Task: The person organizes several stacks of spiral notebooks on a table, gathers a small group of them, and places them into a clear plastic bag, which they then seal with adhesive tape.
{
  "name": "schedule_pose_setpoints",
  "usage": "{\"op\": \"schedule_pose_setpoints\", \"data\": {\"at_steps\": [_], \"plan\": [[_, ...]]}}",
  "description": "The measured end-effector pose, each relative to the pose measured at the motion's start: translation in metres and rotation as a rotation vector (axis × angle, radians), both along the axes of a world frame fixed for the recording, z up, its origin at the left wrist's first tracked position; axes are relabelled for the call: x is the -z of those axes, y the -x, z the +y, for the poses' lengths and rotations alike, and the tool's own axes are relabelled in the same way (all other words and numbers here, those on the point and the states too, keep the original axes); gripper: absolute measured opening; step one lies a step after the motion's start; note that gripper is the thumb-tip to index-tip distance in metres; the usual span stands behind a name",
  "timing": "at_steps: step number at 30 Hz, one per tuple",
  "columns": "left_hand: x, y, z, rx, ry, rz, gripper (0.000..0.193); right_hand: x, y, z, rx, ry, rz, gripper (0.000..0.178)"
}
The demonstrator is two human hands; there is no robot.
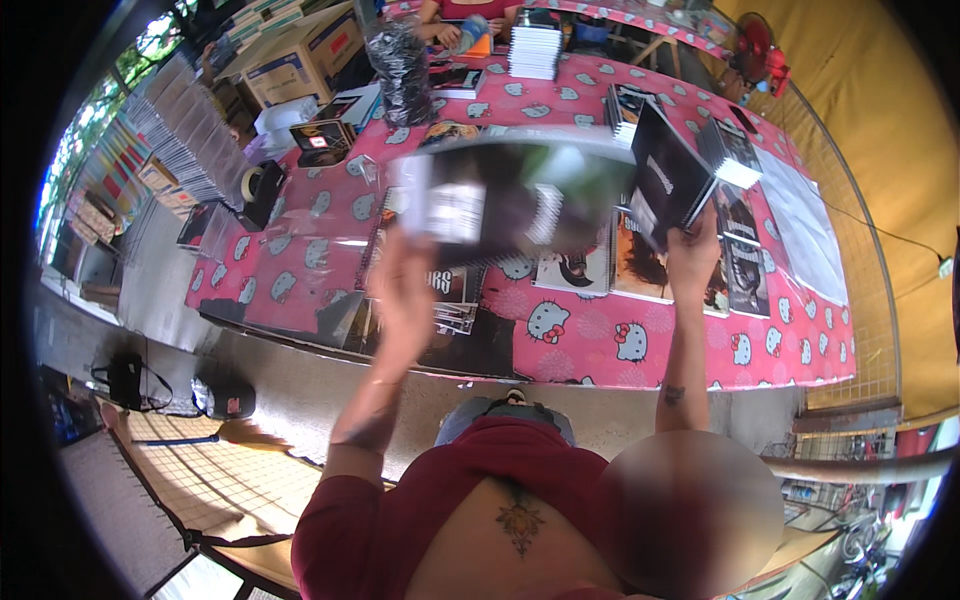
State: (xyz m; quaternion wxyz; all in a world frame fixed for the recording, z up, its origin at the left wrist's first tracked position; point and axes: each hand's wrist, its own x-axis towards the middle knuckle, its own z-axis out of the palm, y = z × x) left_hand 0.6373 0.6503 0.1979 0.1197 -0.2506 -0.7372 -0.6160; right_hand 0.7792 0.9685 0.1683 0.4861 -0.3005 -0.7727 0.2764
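A blurred glossy booklet (pixel 525 200) is grasped by the left hand (pixel 404 285), a spiral notebook (pixel 668 170) by the right hand (pixel 695 245).

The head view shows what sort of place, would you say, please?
Probably a small workshop or stall, judging by the notebook stack, the cardboard box and the spiral-bound notebook in the right hand.
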Motion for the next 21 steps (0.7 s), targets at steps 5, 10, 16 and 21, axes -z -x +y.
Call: {"op": "schedule_pose_setpoints", "data": {"at_steps": [5,10,16,21], "plan": [[-0.038,0.036,-0.066,-0.276,0.074,0.871,0.025,0.007,0.095,-0.068,-0.286,-0.301,0.138,0.054],[0.014,0.062,-0.104,0.255,0.691,0.698,0.035,0.061,0.151,-0.106,-0.871,-0.482,-0.078,0.045],[0.014,0.186,-0.07,0.244,0.294,0.256,0.037,0.138,0.259,-0.024,-0.561,-0.296,-0.134,0.052],[0.153,0.368,0.024,0.343,0.669,0.617,0.051,0.192,0.336,-0.024,-0.491,-0.533,-0.57,0.046]]}}
